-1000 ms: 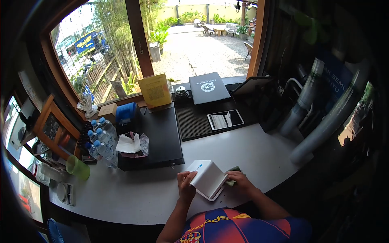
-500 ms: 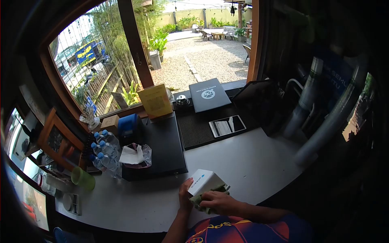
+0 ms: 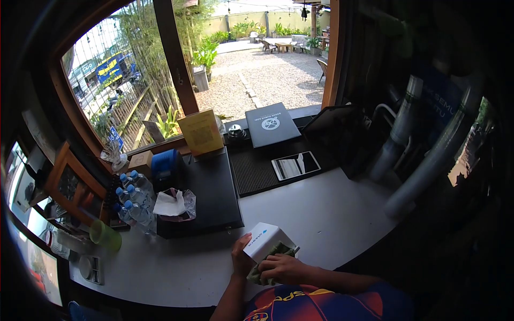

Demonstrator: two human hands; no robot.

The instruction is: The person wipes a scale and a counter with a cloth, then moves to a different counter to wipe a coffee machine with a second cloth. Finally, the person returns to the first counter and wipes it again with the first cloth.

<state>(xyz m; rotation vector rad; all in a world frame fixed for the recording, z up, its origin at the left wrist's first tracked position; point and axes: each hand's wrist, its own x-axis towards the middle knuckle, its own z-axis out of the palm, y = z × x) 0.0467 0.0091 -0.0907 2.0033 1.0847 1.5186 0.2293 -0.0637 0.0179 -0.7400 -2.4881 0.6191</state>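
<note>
Near the counter's front edge, a white box point(image 3: 266, 237) with blue lettering is tilted in front of my body. My left hand point(image 3: 241, 253) grips its left side, thumb on the upper edge. A crumpled green cloth point(image 3: 282, 249) is bunched under my right hand point(image 3: 282, 268), whose fingers are curled round it and press it to the box's near side. Part of the cloth hangs below the fingers, and the box's underside is hidden.
On the white counter point(image 3: 310, 206), a black case point(image 3: 206, 200) bears a tissue pack point(image 3: 171, 206). Several water bottles point(image 3: 138, 200) and a green cup point(image 3: 105, 235) stand left. A tablet point(image 3: 296, 166), dark menu folder point(image 3: 272, 125) and bell point(image 3: 235, 132) lie toward the window.
The view has shifted slightly, so everything sits a little further left. My right hand and the cloth have moved slightly along the box's near side; the left hand keeps its grip.
</note>
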